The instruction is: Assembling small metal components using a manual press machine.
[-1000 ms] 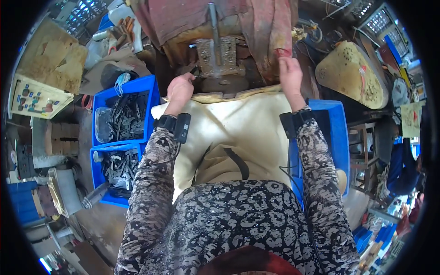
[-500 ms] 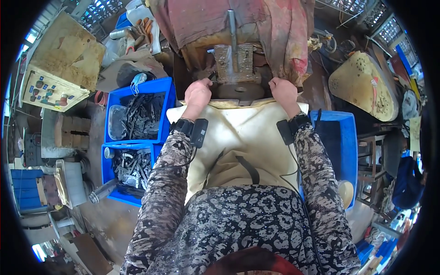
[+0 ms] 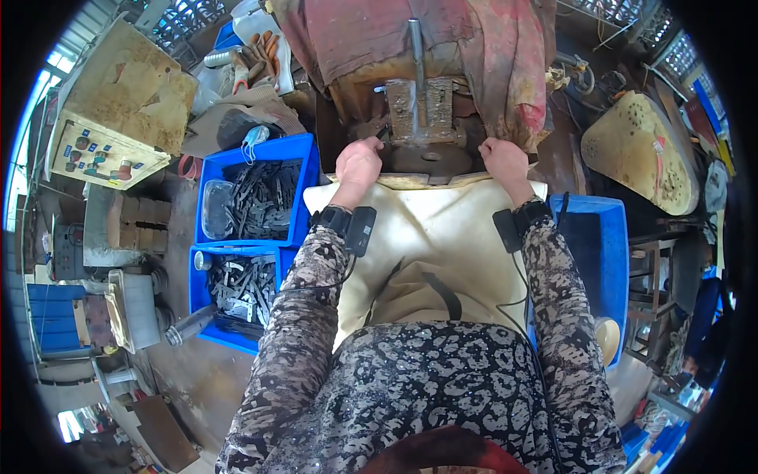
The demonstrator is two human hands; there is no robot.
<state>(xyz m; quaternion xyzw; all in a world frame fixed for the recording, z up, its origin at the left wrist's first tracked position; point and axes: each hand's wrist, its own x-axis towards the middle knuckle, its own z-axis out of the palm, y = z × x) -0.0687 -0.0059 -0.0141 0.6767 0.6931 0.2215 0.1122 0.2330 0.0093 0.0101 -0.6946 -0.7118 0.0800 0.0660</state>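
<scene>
My left hand (image 3: 359,164) is closed beside the left edge of a round dark disc (image 3: 450,160) with a hole in it. A thin dark strip (image 3: 384,133) sticks out from its fingertips. My right hand (image 3: 506,164) is held at the disc's right side, thumb and fingers pinched together; what they hold, if anything, is hidden. Behind the disc stands a rough, crusted block (image 3: 407,118) with an upright metal rod (image 3: 417,71) in front of it. A stained red cloth (image 3: 379,39) drapes over the machine. A cream apron (image 3: 410,229) spreads across my lap below the hands.
At my left stand two blue bins, a far one (image 3: 308,186) and a near one (image 3: 197,292), both with dark strips. Another blue bin (image 3: 618,261) stands at my right. A control box with knobs (image 3: 126,103) is far left; a yellowish perforated panel (image 3: 639,154) is right.
The whole view has shifted slightly, so everything appears a little farther right. Both hands keep about the same place beside the disc.
</scene>
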